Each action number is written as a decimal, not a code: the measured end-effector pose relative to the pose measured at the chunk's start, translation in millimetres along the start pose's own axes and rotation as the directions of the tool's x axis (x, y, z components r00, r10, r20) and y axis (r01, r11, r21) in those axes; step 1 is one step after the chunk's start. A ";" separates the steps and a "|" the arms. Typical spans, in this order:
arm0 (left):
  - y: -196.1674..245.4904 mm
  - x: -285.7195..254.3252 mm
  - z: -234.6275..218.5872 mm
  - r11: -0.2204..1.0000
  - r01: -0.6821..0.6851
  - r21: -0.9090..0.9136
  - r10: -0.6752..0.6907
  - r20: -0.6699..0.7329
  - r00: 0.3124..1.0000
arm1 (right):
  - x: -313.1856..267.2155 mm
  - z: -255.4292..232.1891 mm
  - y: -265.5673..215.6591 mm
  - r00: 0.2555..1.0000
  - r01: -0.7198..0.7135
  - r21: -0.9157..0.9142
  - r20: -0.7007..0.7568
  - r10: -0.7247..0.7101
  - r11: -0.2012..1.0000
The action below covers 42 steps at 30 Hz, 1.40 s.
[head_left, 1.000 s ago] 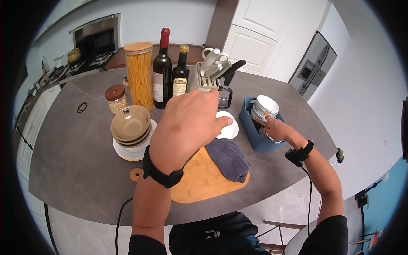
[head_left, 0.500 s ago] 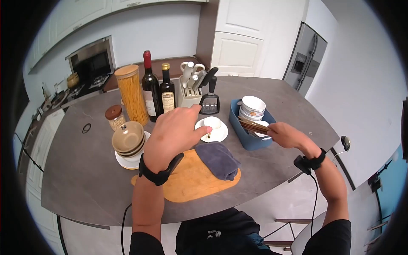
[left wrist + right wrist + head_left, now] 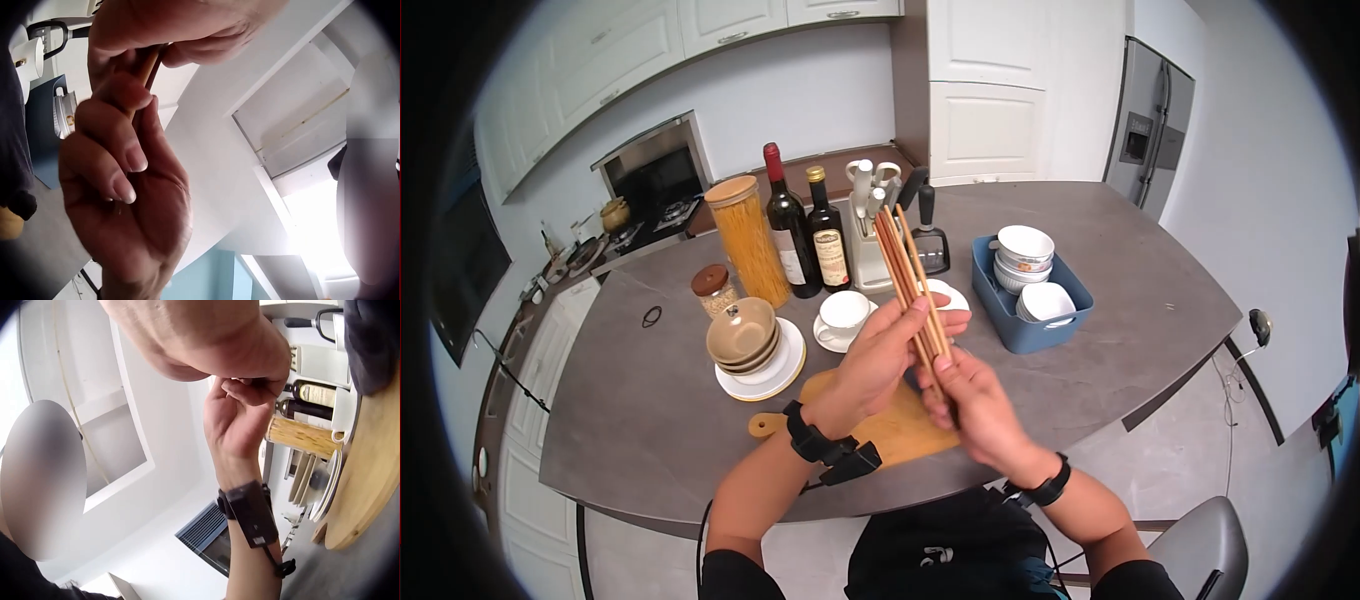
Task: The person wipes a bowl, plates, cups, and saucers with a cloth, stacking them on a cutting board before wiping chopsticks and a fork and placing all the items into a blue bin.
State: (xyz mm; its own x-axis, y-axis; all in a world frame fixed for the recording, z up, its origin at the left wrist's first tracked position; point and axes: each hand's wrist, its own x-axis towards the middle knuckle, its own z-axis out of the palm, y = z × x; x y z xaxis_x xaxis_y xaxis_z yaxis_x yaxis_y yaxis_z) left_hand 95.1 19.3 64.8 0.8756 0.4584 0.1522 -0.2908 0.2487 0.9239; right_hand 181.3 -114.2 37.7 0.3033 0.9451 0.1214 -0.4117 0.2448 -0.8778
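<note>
A bundle of wooden chopsticks (image 3: 897,262) is held upright and slightly tilted over the cutting board (image 3: 900,432). My left hand (image 3: 870,362) grips it around the middle, thumb across the front. Lower down, my right hand (image 3: 985,408) pinches the bundle between thumb and fingers, close beside the left. In the left wrist view a short length of chopstick (image 3: 150,69) shows between the hands. The right wrist view has the hands overlapping, with the chopsticks largely hidden. A dark cloth (image 3: 373,347) lies on the board there; in the head view my hands cover it.
To the right stands a blue bin (image 3: 1030,335) with white bowls (image 3: 1026,245). Brown bowls (image 3: 742,332) sit on plates at left, near a white cup (image 3: 843,312). Behind are a pasta jar (image 3: 750,240), bottles (image 3: 825,245) and a knife block (image 3: 870,250).
My right hand has lifted the chopsticks out of the blue bin and carried them left to the middle. My left hand has turned and now grips them too.
</note>
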 end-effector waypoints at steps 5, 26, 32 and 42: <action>10.2 -10.9 -14.1 0.996 -0.020 0.082 0.024 -0.049 0.999 | 15.2 -18.9 5.7 0.966 -0.016 -0.493 0.218 0.142 0.870; 23.6 -4.1 -27.0 0.960 0.187 0.209 -0.240 0.266 0.934 | 93.8 -8.6 -67.1 0.942 0.336 -0.030 0.038 -0.335 0.941; 20.2 -4.5 -27.5 0.959 0.194 0.205 -0.243 0.249 0.938 | 92.7 -7.6 -68.5 0.969 0.244 0.043 0.025 -0.245 0.969; 33.8 -8.1 -20.2 0.953 0.272 0.136 -0.302 0.314 0.900 | 94.3 -10.1 -63.6 0.954 0.278 0.129 0.075 -0.289 0.952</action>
State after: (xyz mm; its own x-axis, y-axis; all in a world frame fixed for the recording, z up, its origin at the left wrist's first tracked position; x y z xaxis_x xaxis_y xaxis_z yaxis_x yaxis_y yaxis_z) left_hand 70.3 41.2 87.7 0.9971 0.0696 -0.0316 0.0136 0.2456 0.9693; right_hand 244.7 -42.8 100.3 0.3438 0.8475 0.4045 -0.4184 0.5239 -0.7419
